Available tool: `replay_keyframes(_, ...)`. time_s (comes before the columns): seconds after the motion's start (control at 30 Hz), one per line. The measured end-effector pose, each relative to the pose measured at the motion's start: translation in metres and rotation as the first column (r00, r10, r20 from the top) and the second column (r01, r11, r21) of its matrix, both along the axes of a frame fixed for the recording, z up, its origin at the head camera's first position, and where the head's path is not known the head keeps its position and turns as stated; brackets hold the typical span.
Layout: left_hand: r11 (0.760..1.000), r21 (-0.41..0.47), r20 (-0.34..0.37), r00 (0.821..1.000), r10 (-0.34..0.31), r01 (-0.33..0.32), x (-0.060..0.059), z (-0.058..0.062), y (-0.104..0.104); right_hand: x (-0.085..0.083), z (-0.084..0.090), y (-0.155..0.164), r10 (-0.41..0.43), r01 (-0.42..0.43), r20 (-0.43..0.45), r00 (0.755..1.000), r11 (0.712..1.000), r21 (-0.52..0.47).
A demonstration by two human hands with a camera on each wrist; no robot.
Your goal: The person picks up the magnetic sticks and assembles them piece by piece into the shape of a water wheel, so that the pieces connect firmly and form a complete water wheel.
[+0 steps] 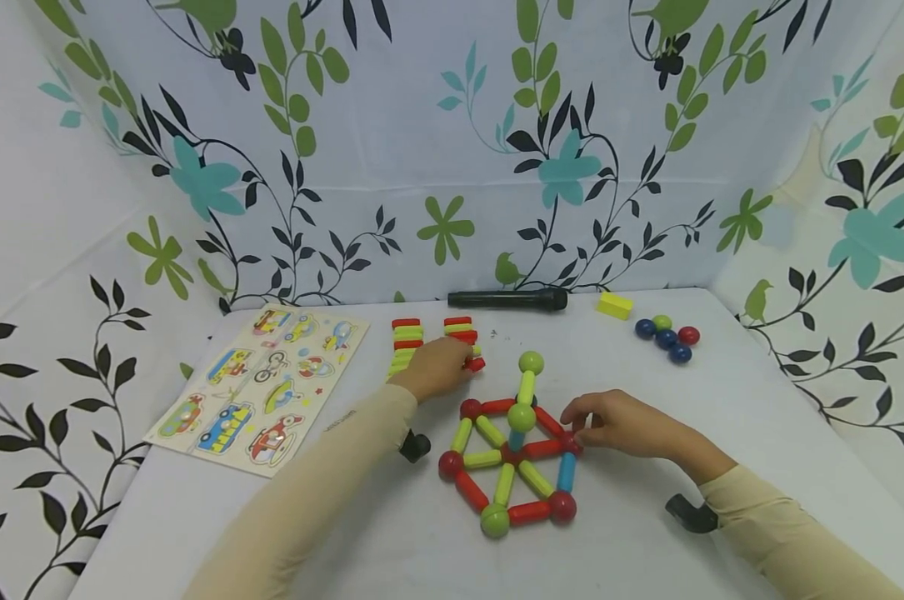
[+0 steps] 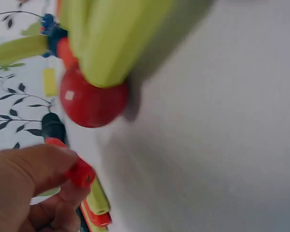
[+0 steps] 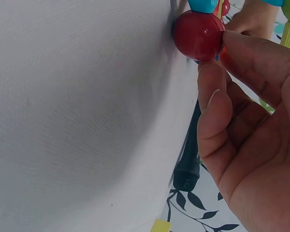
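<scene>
A flat frame of red, green and blue magnetic sticks (image 1: 511, 454) joined by balls lies mid-table, with a green stick and ball rising from its centre. My left hand (image 1: 466, 364) reaches to the rows of spare sticks (image 1: 407, 342) behind it and pinches a red stick (image 1: 476, 364); the left wrist view shows that red stick (image 2: 80, 173) between thumb and fingers (image 2: 34, 169), near a red corner ball (image 2: 89, 102). My right hand (image 1: 575, 427) pinches the red ball (image 1: 571, 442) at the frame's right corner; close up, thumb and forefinger (image 3: 212, 92) touch that red ball (image 3: 197, 34).
A wooden vehicle puzzle board (image 1: 260, 387) lies at the left. A black microphone (image 1: 507, 298) and a yellow block (image 1: 615, 305) sit along the back edge. Loose blue, green and red balls (image 1: 666, 335) cluster at the back right. Leaf-patterned walls enclose the table.
</scene>
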State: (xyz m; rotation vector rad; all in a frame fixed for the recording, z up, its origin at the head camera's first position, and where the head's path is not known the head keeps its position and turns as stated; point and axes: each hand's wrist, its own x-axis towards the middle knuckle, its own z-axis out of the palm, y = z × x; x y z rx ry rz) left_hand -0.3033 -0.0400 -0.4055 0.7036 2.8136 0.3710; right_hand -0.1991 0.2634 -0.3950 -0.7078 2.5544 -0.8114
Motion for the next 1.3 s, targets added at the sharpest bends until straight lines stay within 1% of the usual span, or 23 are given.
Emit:
replay_keyframes(0.07, 0.991, 0.133, 0.085, 0.996, 0.006, -0.017, 0.006, 0.006, -0.006, 0.000, -0.001, 0.000, 0.002, -0.002, 0.000, 1.000, 1.000, -0.005)
replay_keyframes(0.13, 0.968, 0.247, 0.166, 0.986, -0.012, -0.030, 0.012, 0.012, -0.011, 0.000, -0.002, 0.000, 0.002, -0.002, 0.001, 1.000, 1.000, -0.007)
replay_keyframes(0.2, 0.948, 0.319, 0.213, 0.976, -0.045, -0.025, 0.018, 0.016, -0.017, -0.001, -0.002, 0.001, -0.002, 0.002, 0.002, 1.000, 1.000, -0.006)
replay_keyframes(0.27, 0.935, 0.355, 0.234, 0.970, -0.071, -0.017, 0.023, 0.018, -0.021, -0.001, -0.002, 0.001, -0.001, 0.001, 0.003, 1.000, 1.000, -0.009)
replay_keyframes(0.4, 0.926, 0.376, 0.221, 0.971, -0.090, 0.000, 0.030, 0.016, -0.027, -0.001, -0.002, 0.003, 0.000, 0.000, 0.002, 1.000, 1.000, -0.008)
replay_keyframes(0.6, 0.927, 0.373, 0.177, 0.978, -0.109, 0.036, 0.032, 0.007, -0.030, -0.002, -0.003, 0.004, 0.008, -0.008, 0.000, 1.000, 1.000, -0.011)
replay_keyframes(0.7, 0.927, 0.373, 0.163, 0.980, -0.115, 0.047, 0.034, 0.007, -0.031, -0.002, -0.003, 0.004, 0.013, -0.013, -0.003, 1.000, 1.000, -0.013)
replay_keyframes(0.9, 0.924, 0.378, 0.170, 0.977, -0.129, 0.056, 0.036, 0.012, -0.032, -0.002, -0.002, 0.003, 0.011, -0.011, -0.002, 1.000, 1.000, -0.008)
replay_keyframes(1.13, 0.924, 0.379, 0.171, 0.977, -0.127, 0.054, 0.036, 0.008, -0.034, -0.002, -0.001, 0.002, 0.003, -0.002, 0.010, 1.000, 1.000, -0.013)
replay_keyframes(1.3, 0.925, 0.376, 0.193, 0.973, -0.129, 0.048, 0.037, 0.008, -0.034, -0.001, -0.001, 0.002, 0.004, -0.003, 0.007, 1.000, 1.000, -0.015)
